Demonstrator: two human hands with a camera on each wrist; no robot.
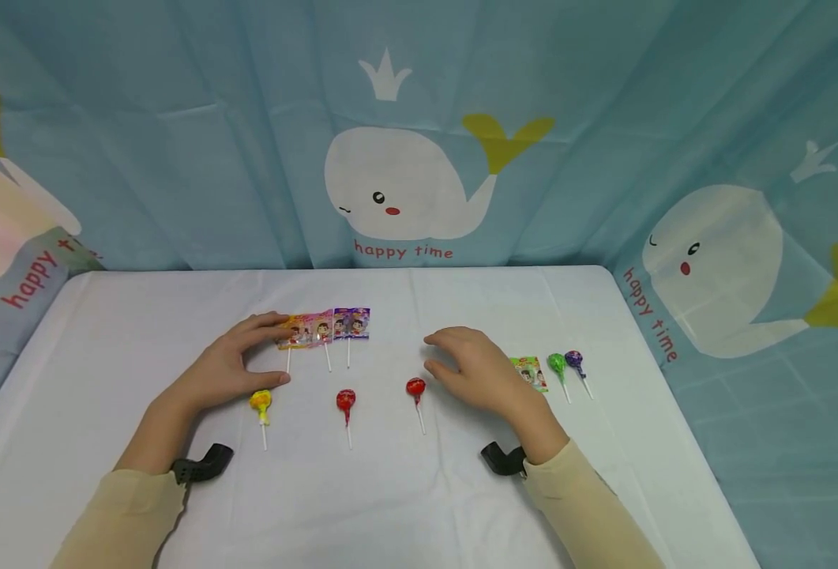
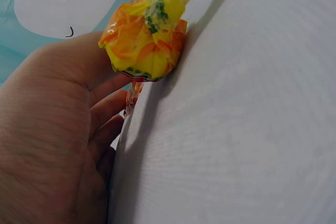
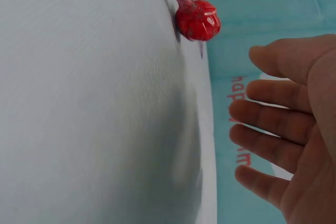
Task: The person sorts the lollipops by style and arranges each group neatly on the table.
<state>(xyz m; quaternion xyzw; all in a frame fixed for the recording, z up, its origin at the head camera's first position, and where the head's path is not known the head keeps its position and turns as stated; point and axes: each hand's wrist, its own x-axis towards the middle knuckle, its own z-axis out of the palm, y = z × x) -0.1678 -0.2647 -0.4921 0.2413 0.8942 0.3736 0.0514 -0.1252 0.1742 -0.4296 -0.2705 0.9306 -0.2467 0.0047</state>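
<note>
Left hand [image 1: 230, 363] and right hand [image 1: 477, 371], both spread
Orange packet [image 1: 296, 341] under left fingers, yellow lollipop [image 1: 261, 401] beside thumb; red lollipop [image 1: 415, 386] near right hand.

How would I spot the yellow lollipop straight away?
On the white table, find the left hand. By its thumb lies the round-headed yellow lollipop. Its colour sets it apart from the two red lollipops to its right.
</note>
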